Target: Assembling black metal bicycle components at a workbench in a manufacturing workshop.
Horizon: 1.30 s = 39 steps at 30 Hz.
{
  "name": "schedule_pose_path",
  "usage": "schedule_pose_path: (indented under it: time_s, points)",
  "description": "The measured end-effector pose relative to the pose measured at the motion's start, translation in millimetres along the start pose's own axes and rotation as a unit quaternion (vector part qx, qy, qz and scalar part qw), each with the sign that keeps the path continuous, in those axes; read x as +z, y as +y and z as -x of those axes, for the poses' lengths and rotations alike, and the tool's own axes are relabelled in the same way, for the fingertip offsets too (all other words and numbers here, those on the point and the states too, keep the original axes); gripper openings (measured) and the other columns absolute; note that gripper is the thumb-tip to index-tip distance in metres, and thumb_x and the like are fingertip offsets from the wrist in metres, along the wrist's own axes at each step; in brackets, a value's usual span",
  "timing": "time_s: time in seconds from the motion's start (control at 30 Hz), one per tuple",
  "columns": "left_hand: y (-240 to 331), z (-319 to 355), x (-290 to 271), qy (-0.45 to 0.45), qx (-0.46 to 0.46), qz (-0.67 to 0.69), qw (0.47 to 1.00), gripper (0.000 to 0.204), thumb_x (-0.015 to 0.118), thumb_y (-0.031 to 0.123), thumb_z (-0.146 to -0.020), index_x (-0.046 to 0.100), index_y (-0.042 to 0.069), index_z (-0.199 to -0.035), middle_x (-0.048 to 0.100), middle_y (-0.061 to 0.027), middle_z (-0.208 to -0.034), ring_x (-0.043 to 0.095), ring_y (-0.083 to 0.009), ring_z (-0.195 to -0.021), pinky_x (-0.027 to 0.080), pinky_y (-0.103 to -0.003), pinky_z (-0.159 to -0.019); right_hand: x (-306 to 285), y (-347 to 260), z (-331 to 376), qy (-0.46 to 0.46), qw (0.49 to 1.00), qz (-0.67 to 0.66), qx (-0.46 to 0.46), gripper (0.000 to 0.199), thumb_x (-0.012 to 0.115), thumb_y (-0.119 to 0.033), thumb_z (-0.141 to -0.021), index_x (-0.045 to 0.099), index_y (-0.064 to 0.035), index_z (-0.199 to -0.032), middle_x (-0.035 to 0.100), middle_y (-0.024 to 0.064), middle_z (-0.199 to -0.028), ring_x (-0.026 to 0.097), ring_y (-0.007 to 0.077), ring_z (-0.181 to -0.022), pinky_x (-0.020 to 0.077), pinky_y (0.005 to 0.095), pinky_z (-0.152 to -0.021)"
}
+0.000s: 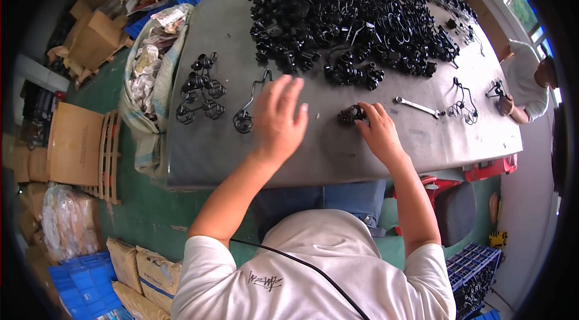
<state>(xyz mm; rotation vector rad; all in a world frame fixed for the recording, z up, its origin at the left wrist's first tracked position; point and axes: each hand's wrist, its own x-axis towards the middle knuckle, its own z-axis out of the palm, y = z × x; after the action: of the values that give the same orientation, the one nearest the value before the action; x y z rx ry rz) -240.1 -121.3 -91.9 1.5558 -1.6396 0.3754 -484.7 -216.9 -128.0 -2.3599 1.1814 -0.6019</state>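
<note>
My left hand point(281, 120) is over the metal table point(313, 157) with its fingers spread and nothing in them, a little smeared by motion. Just left of it lies a bent black wire part point(243, 122) with a coiled ring at its near end. My right hand point(382, 134) has its thumb and fingers closed on a small black coiled part point(350, 114) resting on the tabletop; the fingers hide some of it. A combination wrench point(417, 106) lies to the right of that hand.
A large heap of black wire parts point(350, 18) covers the far table. Small groups lie at left point(202, 91) and right point(463, 103). Another person point(528, 79) handles a part at the right edge. A stuffed woven sack point(148, 91) stands against the left edge; a chair point(453, 211) is behind right.
</note>
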Motion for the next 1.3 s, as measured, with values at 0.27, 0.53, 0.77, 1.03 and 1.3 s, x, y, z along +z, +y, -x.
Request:
schedule_pose_path:
  time_s: [0.27,0.53,0.77,1.03,1.3]
  points:
    - [-63,20,-32,-0.197,-0.284,-0.003,0.938,0.048,0.068,0.021,-0.090,0.053,0.004,-0.133,0.067,-0.0137,-0.114,0.066,-0.0283,-0.099,0.052,-0.040,-0.089,0,-9,-9,-0.023,0.991,-0.121,0.060,0.045,0.064,-0.004,-0.083,0.062,-0.0118,-0.127,0.059,0.0106,-0.098,0.059,0.0236,-0.082,0.0509,0.0355,-0.078]
    - [-23,40,-11,-0.200,-0.287,0.210,0.913,0.045,0.062,0.014,-0.097,0.049,0.003,-0.138,0.069,-0.0109,-0.094,0.064,-0.0169,-0.078,0.051,-0.032,-0.073,-14,-8,-9,-0.032,0.913,-0.373,0.160,0.042,0.061,-0.001,-0.084,0.063,-0.0072,-0.126,0.058,0.0029,-0.089,0.058,0.0114,-0.076,0.0494,0.0263,-0.069]
    - [20,41,1,-0.247,-0.270,0.310,0.878,0.062,0.064,0.012,-0.095,0.033,0.003,-0.148,0.067,-0.0114,-0.101,0.066,-0.0222,-0.085,0.052,-0.034,-0.080,-35,-52,-18,-0.094,0.929,-0.347,0.093,0.045,0.060,0.005,-0.085,0.060,-0.0039,-0.129,0.056,0.0007,-0.091,0.056,0.0083,-0.078,0.0475,0.0232,-0.069]
    - [-1,23,-2,-0.158,-0.048,0.252,0.954,0.046,0.075,0.005,-0.082,0.058,0.006,-0.124,0.064,-0.0112,-0.116,0.065,-0.0254,-0.101,0.054,-0.037,-0.089,-21,-69,-30,-0.107,0.960,-0.254,0.048,0.042,0.063,0.001,-0.081,0.065,-0.0076,-0.122,0.055,0.0055,-0.092,0.057,0.0127,-0.075,0.0502,0.0275,-0.071]
    - [-14,19,2,-0.229,-0.174,0.294,0.911,0.023,0.068,0.018,-0.093,0.063,0.001,-0.107,0.070,-0.0130,-0.094,0.069,-0.0245,-0.086,0.054,-0.034,-0.077,-5,-76,-33,-0.118,0.972,-0.196,0.058,0.042,0.063,-0.002,-0.080,0.066,-0.0084,-0.122,0.058,0.0076,-0.092,0.059,0.0167,-0.074,0.0526,0.0307,-0.072]
